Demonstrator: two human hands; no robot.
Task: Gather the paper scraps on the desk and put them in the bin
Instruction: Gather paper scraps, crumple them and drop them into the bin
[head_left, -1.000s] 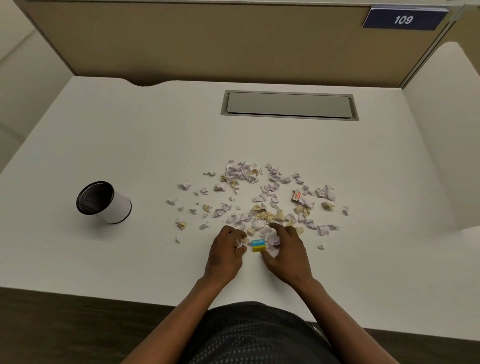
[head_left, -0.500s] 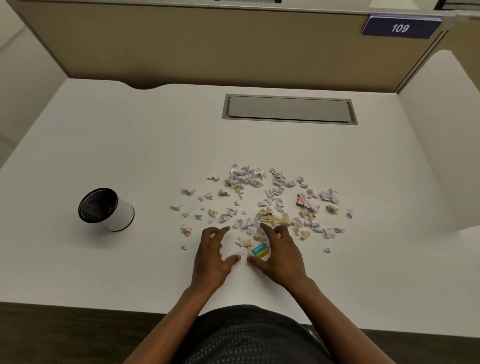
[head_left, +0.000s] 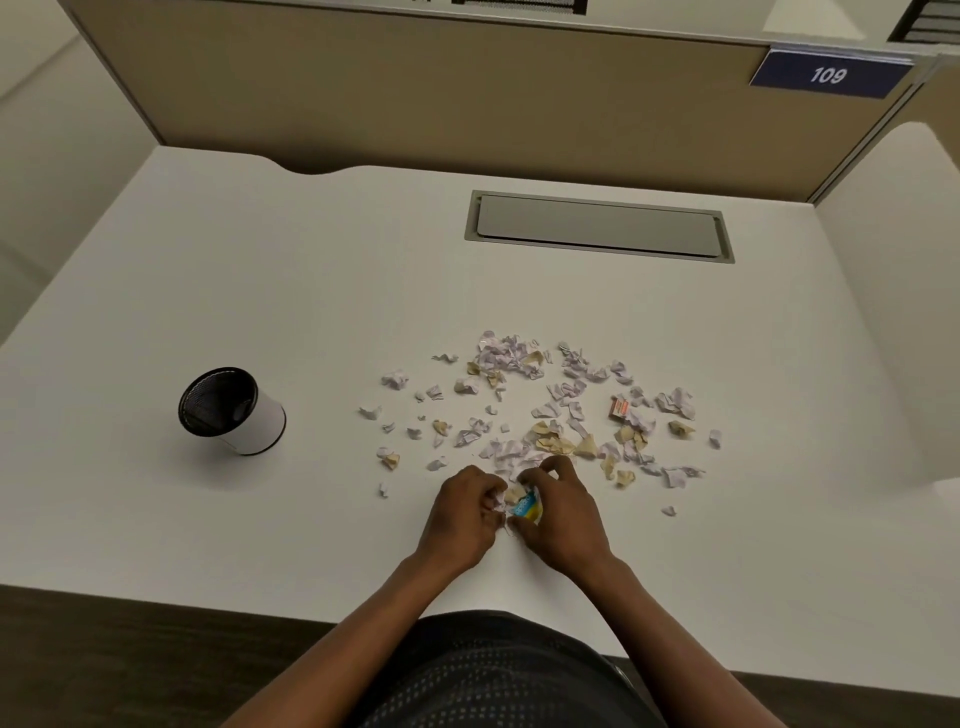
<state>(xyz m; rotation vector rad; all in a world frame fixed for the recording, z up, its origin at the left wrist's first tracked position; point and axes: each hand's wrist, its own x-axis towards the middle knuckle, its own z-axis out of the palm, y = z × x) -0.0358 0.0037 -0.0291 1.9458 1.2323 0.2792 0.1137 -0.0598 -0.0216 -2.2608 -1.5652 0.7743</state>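
Paper, torn small and crumpled, made up nearly everything on the white desk (head_left: 208, 291) in the head view: the paper scraps (head_left: 550, 410), pale lilac and tan, lay scattered across the middle of the desk, from just beyond the hands out toward the far right, with a few strays well apart on the left and near right. The left hand (head_left: 462, 519) and the right hand (head_left: 563, 514) met at the near edge of the scatter, fingers curled inward toward each other, each pinching a small clump of scraps; between them sat a blue-and-yellow scrap (head_left: 525, 505), pressed against the right hand's fingers (how much paper was hidden under the palms could not be told). The bin (head_left: 231, 410), a small white cylinder with a black mesh lining, stood well apart to the left, apparently upright with its open mouth visible, and no scraps could be made out inside it. Such scraps would likely be almost weightless, soft and springy, not fragile but apt to slip from between fingers or drift when moved quickly. Raking them into a tight heap and cupping it from both sides, hands closed underneath, seemed a better hold than picking single pieces.
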